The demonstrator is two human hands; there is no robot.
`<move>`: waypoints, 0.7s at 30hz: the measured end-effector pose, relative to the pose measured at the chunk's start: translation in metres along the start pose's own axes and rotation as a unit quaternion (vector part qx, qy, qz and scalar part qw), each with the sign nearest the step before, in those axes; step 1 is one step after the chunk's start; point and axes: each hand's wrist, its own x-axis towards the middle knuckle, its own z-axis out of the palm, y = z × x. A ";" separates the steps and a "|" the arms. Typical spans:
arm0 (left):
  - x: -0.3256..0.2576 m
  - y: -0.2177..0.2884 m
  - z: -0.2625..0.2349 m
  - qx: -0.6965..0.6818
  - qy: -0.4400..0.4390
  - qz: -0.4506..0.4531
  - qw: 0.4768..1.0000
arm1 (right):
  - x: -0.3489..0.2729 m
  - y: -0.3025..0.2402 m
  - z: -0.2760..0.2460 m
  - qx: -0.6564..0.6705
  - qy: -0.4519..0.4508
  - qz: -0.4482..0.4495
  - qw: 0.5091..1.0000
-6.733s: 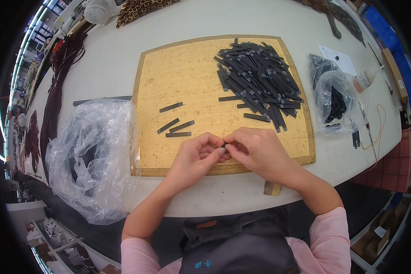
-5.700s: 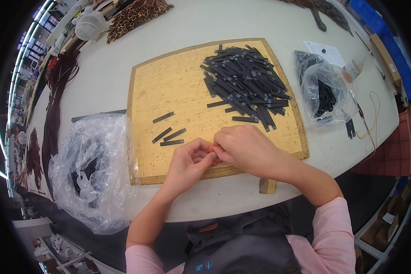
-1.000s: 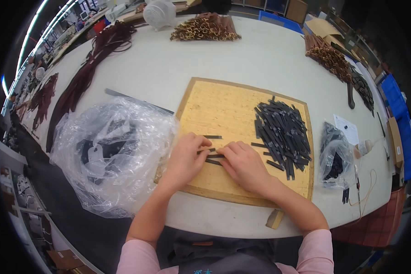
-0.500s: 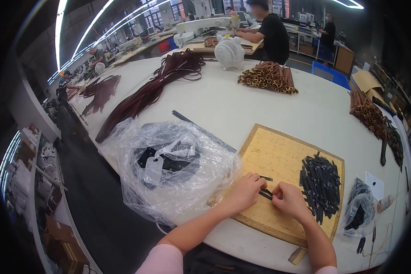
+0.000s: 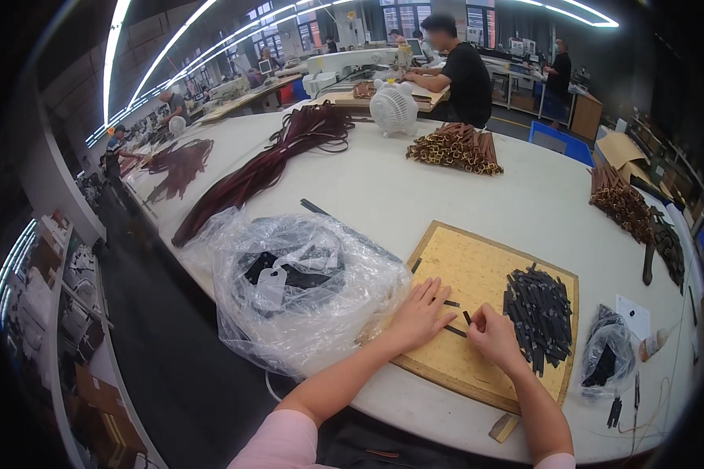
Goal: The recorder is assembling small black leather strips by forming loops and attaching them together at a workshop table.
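A yellow board (image 5: 477,250) with a brown rim lies on the table in front of me. My left hand (image 5: 419,317) rests flat on it, fingers stretched out and close together, touching or covering part of the short black strips beneath. One black strip (image 5: 451,303) shows past its fingertips, and another lies just below them. My right hand (image 5: 493,334) pinches a short black strip (image 5: 467,317) between thumb and forefinger, its free end pointing up and left. Right of that hand is a heap of similar black strips (image 5: 538,316); their material is unclear.
Left of the board sits a clear plastic bag (image 5: 313,313) with black pieces inside. Farther back are long dark-red straps (image 5: 266,168), a white fan (image 5: 393,108) and a brown strap bundle (image 5: 457,148). A smaller bag (image 5: 606,359) lies at right. A person (image 5: 465,78) works opposite.
My left hand has opened from a pinch and now lies flat on the board. My right hand has drawn slightly away, holding a strip tilted upward. The whole view has shifted a little.
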 end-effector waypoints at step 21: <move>-0.025 0.047 -0.003 -0.018 -0.013 0.116 0.993 | -0.021 0.029 -0.001 0.254 0.000 0.061 0.965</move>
